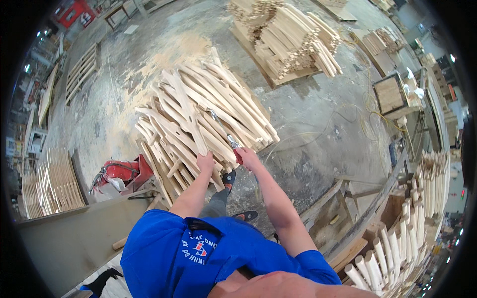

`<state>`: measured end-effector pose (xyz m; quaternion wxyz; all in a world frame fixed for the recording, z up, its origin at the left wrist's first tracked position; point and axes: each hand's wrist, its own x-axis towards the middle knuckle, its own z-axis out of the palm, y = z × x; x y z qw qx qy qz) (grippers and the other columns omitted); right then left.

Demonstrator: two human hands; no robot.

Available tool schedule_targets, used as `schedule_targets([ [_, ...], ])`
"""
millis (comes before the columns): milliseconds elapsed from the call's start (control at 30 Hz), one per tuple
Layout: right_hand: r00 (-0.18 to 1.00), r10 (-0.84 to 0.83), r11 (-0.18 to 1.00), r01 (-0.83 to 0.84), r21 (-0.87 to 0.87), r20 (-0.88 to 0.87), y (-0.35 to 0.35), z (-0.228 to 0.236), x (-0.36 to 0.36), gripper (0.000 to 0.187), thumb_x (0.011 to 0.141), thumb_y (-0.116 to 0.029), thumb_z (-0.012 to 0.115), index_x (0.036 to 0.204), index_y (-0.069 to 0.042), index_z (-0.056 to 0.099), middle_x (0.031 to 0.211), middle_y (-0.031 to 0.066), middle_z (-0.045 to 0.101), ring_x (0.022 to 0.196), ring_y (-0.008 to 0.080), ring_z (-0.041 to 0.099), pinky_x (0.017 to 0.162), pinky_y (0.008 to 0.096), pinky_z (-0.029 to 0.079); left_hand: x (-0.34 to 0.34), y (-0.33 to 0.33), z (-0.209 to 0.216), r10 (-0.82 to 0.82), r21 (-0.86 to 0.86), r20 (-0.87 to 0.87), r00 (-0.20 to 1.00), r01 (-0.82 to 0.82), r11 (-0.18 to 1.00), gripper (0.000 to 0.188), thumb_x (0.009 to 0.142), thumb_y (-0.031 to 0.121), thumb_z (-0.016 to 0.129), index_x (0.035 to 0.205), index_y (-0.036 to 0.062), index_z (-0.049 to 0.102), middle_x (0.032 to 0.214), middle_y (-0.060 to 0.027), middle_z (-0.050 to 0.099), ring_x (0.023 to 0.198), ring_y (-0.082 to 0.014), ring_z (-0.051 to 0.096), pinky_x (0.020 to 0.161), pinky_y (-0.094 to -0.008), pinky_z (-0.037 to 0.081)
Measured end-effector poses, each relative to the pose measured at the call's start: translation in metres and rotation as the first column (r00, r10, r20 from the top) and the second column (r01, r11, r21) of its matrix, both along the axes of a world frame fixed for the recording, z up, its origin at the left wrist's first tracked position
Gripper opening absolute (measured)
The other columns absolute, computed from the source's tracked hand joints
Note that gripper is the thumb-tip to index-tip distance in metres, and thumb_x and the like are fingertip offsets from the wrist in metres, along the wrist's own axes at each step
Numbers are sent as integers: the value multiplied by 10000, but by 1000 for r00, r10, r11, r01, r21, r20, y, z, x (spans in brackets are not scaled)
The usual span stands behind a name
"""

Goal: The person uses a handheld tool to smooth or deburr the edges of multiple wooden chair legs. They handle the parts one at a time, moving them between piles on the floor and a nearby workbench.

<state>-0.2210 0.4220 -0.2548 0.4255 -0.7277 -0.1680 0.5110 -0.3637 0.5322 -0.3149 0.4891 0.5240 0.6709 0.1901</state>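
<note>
My left hand (204,162) is closed round the near end of a long pale wooden slat (189,116) with small slots cut in it. The slat slants away from me over a heap of similar curved wooden parts (231,92). To its right, my right hand (247,160) grips an air blow gun (232,141) with a red handle and a metal body. The blow gun points forward over the heap; its tip is hard to tell from the wood behind it.
A large stack of wooden strips (288,42) sits on a pallet at the far right. A red machine (121,170) stands left of the heap. Thin hoses (343,114) trail over the concrete floor. Rounded wooden legs (382,253) stand at the near right; a grey panel (84,238) is at the near left.
</note>
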Motion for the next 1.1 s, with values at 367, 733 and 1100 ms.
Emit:
schedule_targets([
  [367,963,-225,972,232,-33,149,-112,38,21,366,900,-397,422,794,-69,544,565,39,515,367,109,388,320,281,277,42,-80,49,-460,142,102,882,445,884,404,699,262,634,894,-79,541,700,-181,611,514,-230,608,513,-355,497],
  [733,686,-699,672,727,-141,202,-331,-27,-56,471,905,-431,404,650,-52,518,520,57,476,364,159,417,330,323,306,128,-222,125,-929,332,141,341,868,369,340,720,221,617,911,-43,521,706,-146,607,491,-207,593,481,-314,475],
  [1100,788,-519,783,594,-187,332,-398,-25,-156,508,865,-460,421,854,6,621,836,222,620,845,379,592,758,446,443,179,-487,327,-758,616,-198,-622,523,-590,524,665,364,655,1003,-21,546,823,-217,598,749,-329,601,675,-387,467],
])
